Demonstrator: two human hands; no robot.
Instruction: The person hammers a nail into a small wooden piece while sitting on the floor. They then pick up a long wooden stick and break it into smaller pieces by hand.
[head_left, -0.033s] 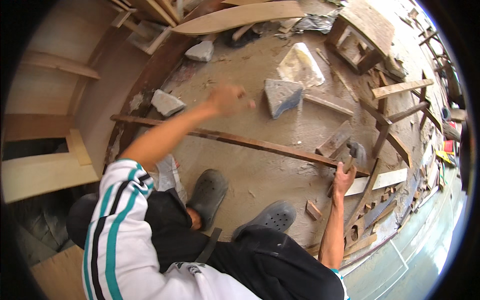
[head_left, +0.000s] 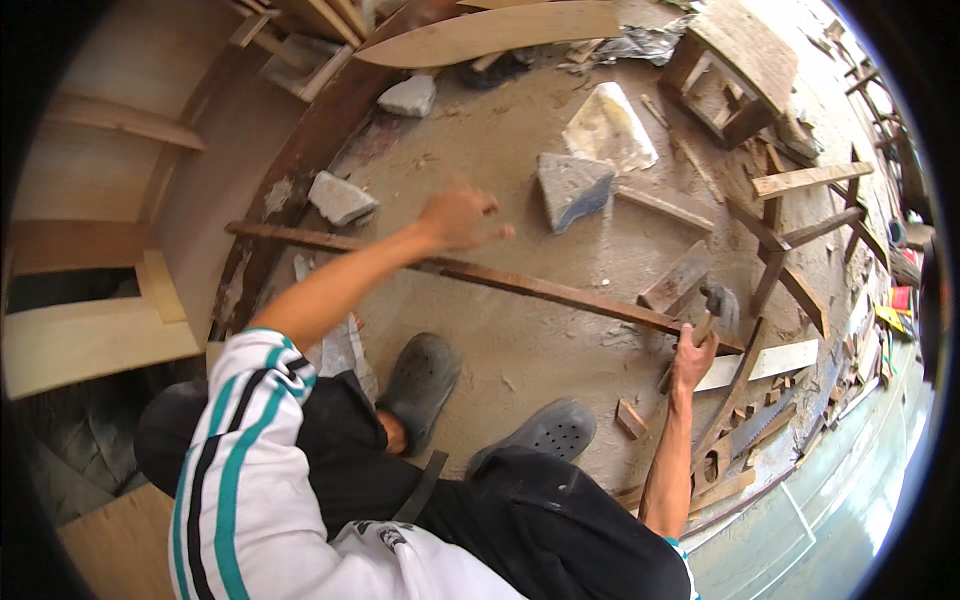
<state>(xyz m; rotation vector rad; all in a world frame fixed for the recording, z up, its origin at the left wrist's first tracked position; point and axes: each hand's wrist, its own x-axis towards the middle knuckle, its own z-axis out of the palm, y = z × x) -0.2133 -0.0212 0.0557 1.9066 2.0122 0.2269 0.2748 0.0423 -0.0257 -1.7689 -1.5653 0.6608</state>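
Observation:
A long, narrow dark wooden bar [head_left: 540,287] lies slantwise across the floor in front of my feet. My left hand [head_left: 458,220] is in the air just beyond the bar's middle, with thumb and fingers apart and nothing in them. At the bar's right end, my right hand [head_left: 692,358] is closed round the handle of a hammer [head_left: 717,297]. The dark hammer head points away from me. Whether those fingers also press on the bar is hidden.
A broken stone slab [head_left: 572,190] and a pale sheet [head_left: 610,130] lie ahead. Rightward are a small wooden stool [head_left: 735,65], a wooden frame [head_left: 775,240], offcuts and a handsaw [head_left: 748,436]. A plywood cabinet [head_left: 100,345] stands at left. My clogs [head_left: 420,390] are close to the bar.
My left hand has come slightly down toward the bar. My right hand keeps its hold on the hammer at the bar's right end. The view has shifted a little.

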